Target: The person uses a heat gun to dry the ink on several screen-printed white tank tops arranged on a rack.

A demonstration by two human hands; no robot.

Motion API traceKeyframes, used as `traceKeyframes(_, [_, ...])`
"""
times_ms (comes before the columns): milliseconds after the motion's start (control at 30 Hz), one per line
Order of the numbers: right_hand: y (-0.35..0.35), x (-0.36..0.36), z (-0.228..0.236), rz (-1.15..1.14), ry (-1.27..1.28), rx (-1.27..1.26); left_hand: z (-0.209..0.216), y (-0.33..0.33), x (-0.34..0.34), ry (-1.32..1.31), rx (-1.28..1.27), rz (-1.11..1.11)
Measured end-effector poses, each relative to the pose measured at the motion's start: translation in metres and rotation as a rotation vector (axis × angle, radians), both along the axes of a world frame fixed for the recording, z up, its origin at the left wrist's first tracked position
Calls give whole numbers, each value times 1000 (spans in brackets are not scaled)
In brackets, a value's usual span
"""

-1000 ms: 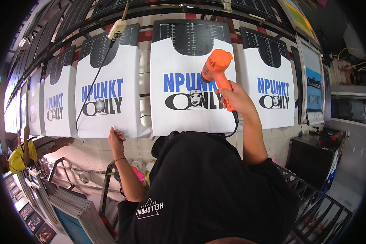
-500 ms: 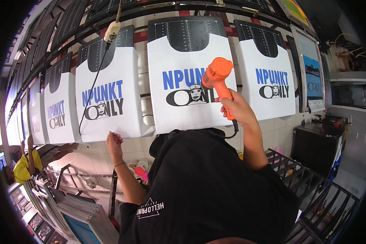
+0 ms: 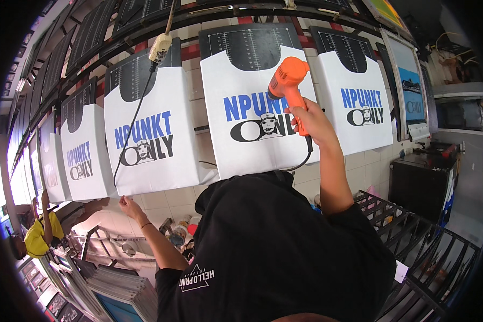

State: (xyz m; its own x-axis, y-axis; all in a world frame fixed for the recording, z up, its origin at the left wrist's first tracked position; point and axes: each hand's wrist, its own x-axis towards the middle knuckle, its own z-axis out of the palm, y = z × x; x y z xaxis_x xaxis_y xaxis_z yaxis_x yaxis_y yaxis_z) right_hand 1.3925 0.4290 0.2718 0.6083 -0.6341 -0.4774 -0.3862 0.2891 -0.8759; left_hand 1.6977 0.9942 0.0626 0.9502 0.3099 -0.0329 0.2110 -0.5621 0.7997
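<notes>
Pale tiles floor a workshop crossed by a row of black boards, each covered below its top edge by a white shirt with a blue and black print. Over the middle shirt, towards its board's right edge, is an orange heat gun, its nozzle facing left and hiding part of the print. The right hand has its fingers wrapped round the handle. A lead drops from the handle's end past the shirt's lower edge.

At the lower left corner of the next shirt to the left, the left hand has its fingers drawn close together; whether they pinch the hem, I cannot tell. A black cord hangs from a pale socket near that board's top edge down to the same corner.

Beyond the row's left end is a person in yellow. Frames are stacked at lower left, and a black rack stands at lower right.
</notes>
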Motion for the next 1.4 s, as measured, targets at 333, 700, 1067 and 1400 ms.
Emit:
traceKeyframes(333, [0,24,-7,-15,23,-28,6,-7,46,-200,547,-24])
traceKeyframes(700, [7,26,-8,0,60,-17,-24,2,64,-130,468,-76])
traceKeyframes(1067, [31,-1,-3,16,139,9,-56,-8,78,-215,476,92])
traceKeyframes(1400, [48,-14,-2,-17,124,7,-41,-31,70,-186,542,180])
